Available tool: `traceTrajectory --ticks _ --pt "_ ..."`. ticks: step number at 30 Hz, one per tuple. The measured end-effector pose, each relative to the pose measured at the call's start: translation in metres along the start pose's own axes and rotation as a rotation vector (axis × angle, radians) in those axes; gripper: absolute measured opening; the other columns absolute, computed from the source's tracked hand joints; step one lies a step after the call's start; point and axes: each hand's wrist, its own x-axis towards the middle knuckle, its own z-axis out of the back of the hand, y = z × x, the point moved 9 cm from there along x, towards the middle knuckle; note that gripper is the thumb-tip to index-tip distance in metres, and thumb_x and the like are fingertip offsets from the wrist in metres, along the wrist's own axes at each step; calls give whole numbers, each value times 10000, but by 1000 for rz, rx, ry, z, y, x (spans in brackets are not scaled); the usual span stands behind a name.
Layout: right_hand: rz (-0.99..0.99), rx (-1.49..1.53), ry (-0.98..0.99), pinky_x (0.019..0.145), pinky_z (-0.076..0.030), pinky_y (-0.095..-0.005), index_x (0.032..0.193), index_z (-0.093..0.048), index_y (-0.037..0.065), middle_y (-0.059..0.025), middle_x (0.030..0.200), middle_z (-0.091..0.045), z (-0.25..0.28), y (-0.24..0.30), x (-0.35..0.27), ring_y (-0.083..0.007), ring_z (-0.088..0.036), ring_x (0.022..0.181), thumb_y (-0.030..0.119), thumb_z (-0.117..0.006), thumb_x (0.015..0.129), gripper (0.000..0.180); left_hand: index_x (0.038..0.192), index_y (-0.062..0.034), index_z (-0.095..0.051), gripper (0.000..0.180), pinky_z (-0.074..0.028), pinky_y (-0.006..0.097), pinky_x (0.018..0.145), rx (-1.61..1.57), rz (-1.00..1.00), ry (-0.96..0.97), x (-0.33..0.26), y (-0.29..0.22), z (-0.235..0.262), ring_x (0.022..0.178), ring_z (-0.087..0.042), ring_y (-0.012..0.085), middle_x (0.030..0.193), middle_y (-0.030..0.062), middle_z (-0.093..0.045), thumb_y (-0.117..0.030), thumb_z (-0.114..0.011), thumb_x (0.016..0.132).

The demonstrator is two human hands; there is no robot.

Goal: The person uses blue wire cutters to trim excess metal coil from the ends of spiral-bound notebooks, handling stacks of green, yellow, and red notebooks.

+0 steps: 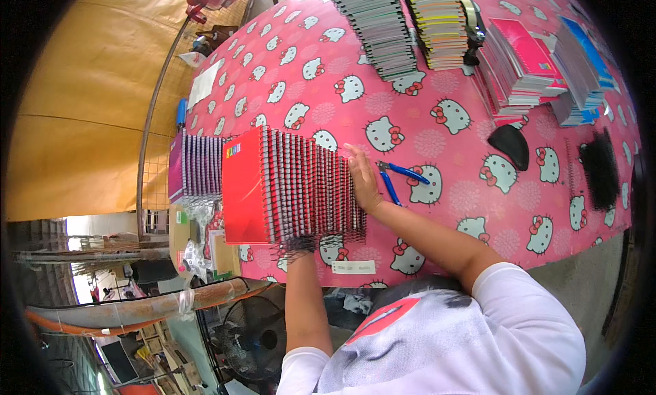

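A long row of red spiral notebooks point(244, 190) stands packed together on the pink patterned tablecloth, wire coils along the near and right sides. My right hand point(365, 180) lies against the row's right end, fingers stretched out and pressed flat on the last notebook. At the near lower edge of the row is my left hand point(296, 247); loose-looking wire coils and the notebooks cover its fingers. Just right of my right hand rest cutting pliers point(410, 173) with blue handles, their jaws towards the notebooks. Purple spiral notebooks point(195, 166) stand against the left side of the red row.
Tall stacks of green-edged notebooks point(376, 36) and yellow-edged notebooks point(435, 26) stand at the back. To the right are pink booklets point(523, 50), blue booklets point(584, 60), a black rounded object point(510, 147) and a dark wire pile point(601, 169). A white paper strip point(354, 267) lies near the front edge.
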Motion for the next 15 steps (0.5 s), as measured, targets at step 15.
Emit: traceTrajectory --ticks 15 --pt "-12 18 81 896 -375 -366 1034 -577 -35 -170 1017 -585 -4 -8 8 -287 -533 963 338 -330 950 455 1324 -73 -428 538 -406 418 951 110 -3 69 -11 15 -14 1165 -474 234 1322 97 -473 -437 -373 930"
